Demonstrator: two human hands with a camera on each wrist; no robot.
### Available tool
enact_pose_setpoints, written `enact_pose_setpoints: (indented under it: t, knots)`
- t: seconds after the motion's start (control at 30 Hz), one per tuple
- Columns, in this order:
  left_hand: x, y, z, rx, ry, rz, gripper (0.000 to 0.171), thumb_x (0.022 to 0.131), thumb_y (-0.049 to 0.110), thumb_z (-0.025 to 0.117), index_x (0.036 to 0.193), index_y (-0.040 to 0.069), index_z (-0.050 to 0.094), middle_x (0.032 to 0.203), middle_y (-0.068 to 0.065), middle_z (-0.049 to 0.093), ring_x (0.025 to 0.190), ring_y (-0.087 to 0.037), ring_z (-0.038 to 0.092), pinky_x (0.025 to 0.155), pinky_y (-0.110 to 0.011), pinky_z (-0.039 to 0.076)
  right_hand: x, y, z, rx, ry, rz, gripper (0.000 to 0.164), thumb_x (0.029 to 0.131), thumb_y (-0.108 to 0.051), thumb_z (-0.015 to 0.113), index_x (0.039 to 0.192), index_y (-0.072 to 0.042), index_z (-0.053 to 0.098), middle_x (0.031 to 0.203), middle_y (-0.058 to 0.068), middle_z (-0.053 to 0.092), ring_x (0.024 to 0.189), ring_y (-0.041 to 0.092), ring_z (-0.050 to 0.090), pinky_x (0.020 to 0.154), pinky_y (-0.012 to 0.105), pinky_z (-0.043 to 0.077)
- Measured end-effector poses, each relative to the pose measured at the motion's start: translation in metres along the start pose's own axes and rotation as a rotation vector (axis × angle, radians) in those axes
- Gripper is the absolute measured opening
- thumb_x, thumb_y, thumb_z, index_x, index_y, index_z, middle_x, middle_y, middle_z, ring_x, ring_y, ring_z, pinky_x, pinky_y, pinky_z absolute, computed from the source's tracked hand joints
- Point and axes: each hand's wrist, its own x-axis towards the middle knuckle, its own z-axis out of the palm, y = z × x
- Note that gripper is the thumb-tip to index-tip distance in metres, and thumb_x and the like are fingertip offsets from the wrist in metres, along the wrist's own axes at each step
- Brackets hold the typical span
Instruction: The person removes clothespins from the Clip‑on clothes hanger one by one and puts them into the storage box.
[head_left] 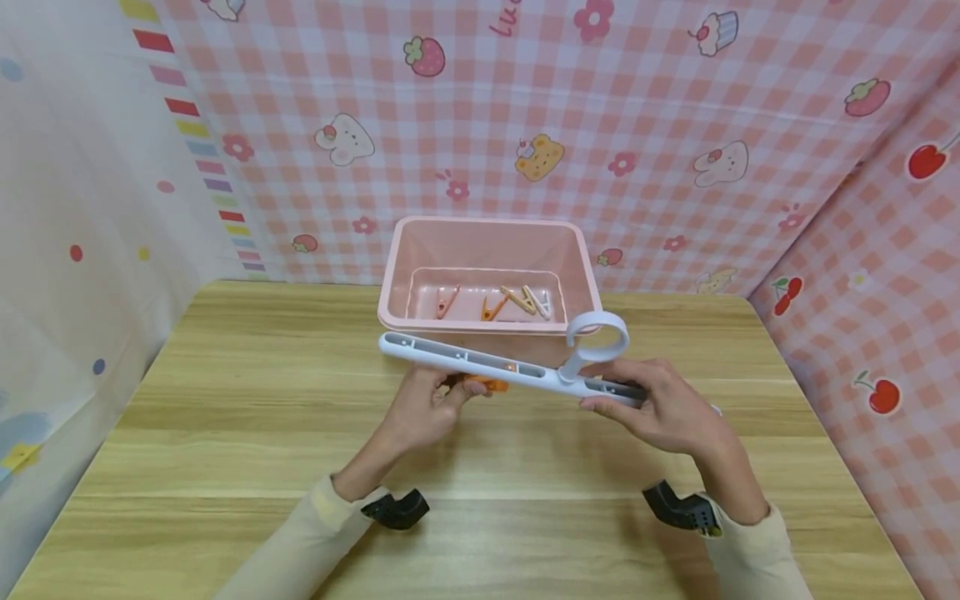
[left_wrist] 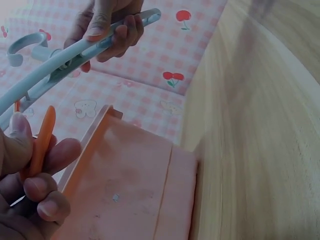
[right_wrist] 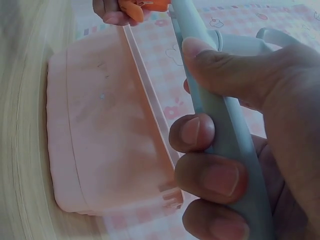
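Note:
My right hand (head_left: 671, 408) grips a pale blue-grey clothes hanger (head_left: 553, 380) along one arm of its bar, fingers wrapped round it in the right wrist view. The hanger's round hook (head_left: 624, 337) points up and away. Between thumb and fingers, my left hand (head_left: 423, 408) pinches an orange clothespin (head_left: 493, 384) close under the hanger's other arm. A bit of orange shows through the bar's slot. In the left wrist view the clothespin (left_wrist: 44, 140) stands at the bar, its far end partly hidden by the thumb.
Behind the hanger a pink plastic bin (head_left: 495, 242) stands on the wooden table (head_left: 247, 400), against a checked cloth backdrop (head_left: 480, 125). Several clothespins lie on its floor, among them an orange one (head_left: 491, 311) and a white one (head_left: 540, 304).

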Motion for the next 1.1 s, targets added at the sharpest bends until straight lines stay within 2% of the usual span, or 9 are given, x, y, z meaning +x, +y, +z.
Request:
enact_pose_setpoints:
  t: [0.1, 0.2, 0.33, 0.47, 0.7, 0.73, 0.83, 0.93, 1.1]
  knots:
    - [0.0, -0.001, 0.001, 0.014, 0.03, 0.03, 0.012, 0.093, 0.002, 0.072, 0.104, 0.003, 0.077, 0.094, -0.007, 0.079, 0.08, -0.009, 0.07, 0.071, -0.025, 0.057, 0.001, 0.0, 0.0, 0.01, -0.001, -0.004, 0.032, 0.085, -0.004, 0.082, 0.113, -0.019, 0.074, 0.082, -0.012, 0.071, 0.064, 0.002, 0.056, 0.06, 0.023, 0.049]
    - [0.0, -0.001, 0.001, -0.006, 0.029, 0.026, 0.012, 0.093, 0.001, 0.07, 0.104, 0.002, 0.077, 0.094, -0.008, 0.079, 0.079, -0.009, 0.07, 0.07, -0.026, 0.058, 0.001, 0.0, 0.0, 0.012, -0.001, -0.009, 0.033, 0.085, -0.004, 0.082, 0.113, -0.019, 0.074, 0.082, -0.012, 0.072, 0.064, 0.002, 0.056, 0.061, 0.023, 0.049]
    - [0.0, -0.001, 0.001, -0.084, -0.006, -0.034, 0.016, 0.096, -0.002, 0.066, 0.11, 0.0, 0.074, 0.098, -0.012, 0.079, 0.079, -0.013, 0.074, 0.072, -0.032, 0.06, 0.001, 0.0, 0.001, 0.008, 0.006, -0.025, 0.032, 0.085, -0.004, 0.082, 0.112, -0.018, 0.074, 0.082, -0.01, 0.072, 0.064, 0.001, 0.056, 0.061, 0.023, 0.049]
    - [-0.001, 0.0, 0.002, -0.168, -0.023, -0.09, 0.019, 0.098, -0.004, 0.062, 0.113, -0.002, 0.073, 0.102, -0.015, 0.078, 0.08, -0.016, 0.074, 0.074, -0.032, 0.061, 0.002, -0.003, 0.001, 0.015, 0.018, -0.047, 0.031, 0.084, -0.004, 0.082, 0.112, -0.016, 0.075, 0.08, -0.008, 0.071, 0.064, 0.001, 0.054, 0.059, 0.022, 0.048]
    - [-0.001, 0.0, 0.005, -0.117, 0.062, -0.023, 0.018, 0.094, -0.003, 0.067, 0.108, 0.001, 0.077, 0.096, -0.012, 0.079, 0.08, -0.015, 0.074, 0.071, -0.035, 0.061, 0.002, -0.005, 0.002, 0.011, 0.026, -0.044, 0.03, 0.084, -0.004, 0.082, 0.112, -0.013, 0.075, 0.083, -0.005, 0.073, 0.066, 0.001, 0.056, 0.062, 0.022, 0.05]
    - [-0.001, 0.001, 0.005, -0.133, 0.065, -0.023, 0.018, 0.095, -0.004, 0.066, 0.108, 0.001, 0.076, 0.096, -0.012, 0.079, 0.08, -0.015, 0.073, 0.071, -0.034, 0.061, 0.002, -0.005, 0.003, 0.008, 0.027, -0.045, 0.03, 0.084, -0.004, 0.083, 0.112, -0.013, 0.075, 0.084, -0.005, 0.073, 0.067, 0.001, 0.057, 0.063, 0.022, 0.05]
    - [-0.001, 0.001, 0.006, -0.225, 0.049, -0.046, 0.021, 0.095, -0.008, 0.063, 0.112, -0.002, 0.074, 0.099, -0.017, 0.078, 0.079, -0.017, 0.073, 0.073, -0.039, 0.062, 0.002, -0.005, 0.003, 0.007, 0.028, -0.054, 0.031, 0.084, -0.004, 0.083, 0.112, -0.014, 0.074, 0.086, -0.004, 0.074, 0.068, 0.001, 0.058, 0.064, 0.021, 0.051]
    - [-0.001, 0.0, 0.003, -0.321, 0.011, -0.079, 0.023, 0.097, -0.009, 0.058, 0.116, -0.006, 0.072, 0.099, -0.022, 0.076, 0.078, -0.02, 0.073, 0.073, -0.038, 0.062, 0.002, -0.005, 0.003, 0.002, 0.034, -0.055, 0.031, 0.083, -0.004, 0.083, 0.112, -0.014, 0.075, 0.085, -0.005, 0.073, 0.068, 0.001, 0.057, 0.064, 0.021, 0.05]
    - [0.002, -0.002, -0.007, -0.31, -0.009, -0.068, 0.024, 0.098, -0.008, 0.059, 0.119, -0.005, 0.07, 0.102, -0.022, 0.076, 0.085, -0.026, 0.074, 0.077, -0.036, 0.062, 0.002, -0.004, 0.002, -0.026, 0.048, -0.033, 0.032, 0.084, -0.005, 0.083, 0.112, -0.016, 0.075, 0.083, -0.006, 0.073, 0.066, 0.001, 0.055, 0.061, 0.021, 0.048]
